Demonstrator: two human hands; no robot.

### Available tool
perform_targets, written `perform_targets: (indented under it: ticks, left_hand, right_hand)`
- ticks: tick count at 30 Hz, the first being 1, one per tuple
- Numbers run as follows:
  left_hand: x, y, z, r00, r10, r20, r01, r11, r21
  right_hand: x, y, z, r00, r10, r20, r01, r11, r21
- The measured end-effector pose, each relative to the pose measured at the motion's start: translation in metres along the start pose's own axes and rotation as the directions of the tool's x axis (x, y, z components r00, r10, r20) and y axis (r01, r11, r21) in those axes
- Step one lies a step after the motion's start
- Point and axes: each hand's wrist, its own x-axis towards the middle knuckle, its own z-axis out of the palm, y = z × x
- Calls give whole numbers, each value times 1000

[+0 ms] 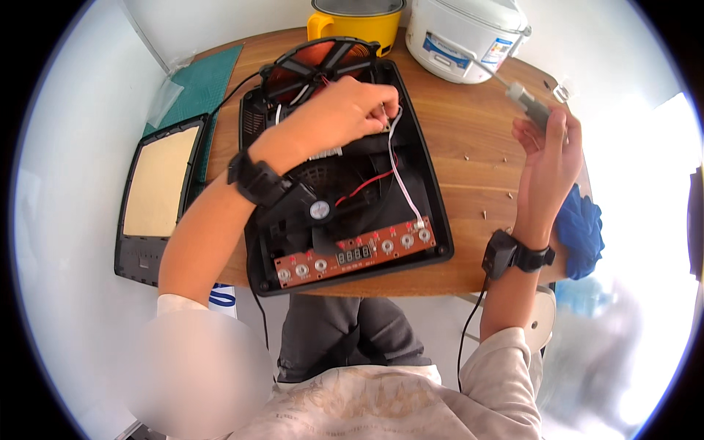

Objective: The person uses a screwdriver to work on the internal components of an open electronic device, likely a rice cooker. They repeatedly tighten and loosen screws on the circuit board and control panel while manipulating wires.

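Note:
An opened induction cooker lies before me, its black housing (438, 220) facing up. My left hand (356, 110) reaches over it with fingers pinched together near the upper end of a white cable (397, 165); what they hold is hidden. That cable runs down to a brown control board (352, 253) with a dark digit display and several round buttons. The copper-coloured coil (317, 59) on its black frame stands tilted at the housing's far end. To the right, my right hand (546, 147) is closed around the grey handle of a screwdriver (529, 103), its shaft pointing up and left.
Several small screws (485, 215) lie on the wooden table (462, 125). The cooker's top panel (160, 183) and a green mat (209, 77) are at left. A yellow pot (359, 26) and white rice cooker (458, 44) stand behind. Blue gloves (581, 231) hang over the right edge.

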Motion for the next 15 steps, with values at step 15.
perform_targets:
  ticks: [15]
  left_hand:
    - [26, -23, -7, 982, 12, 190, 1, 998, -67]
  right_hand:
    - [-18, 8, -2, 996, 77, 38, -73, 994, -84]
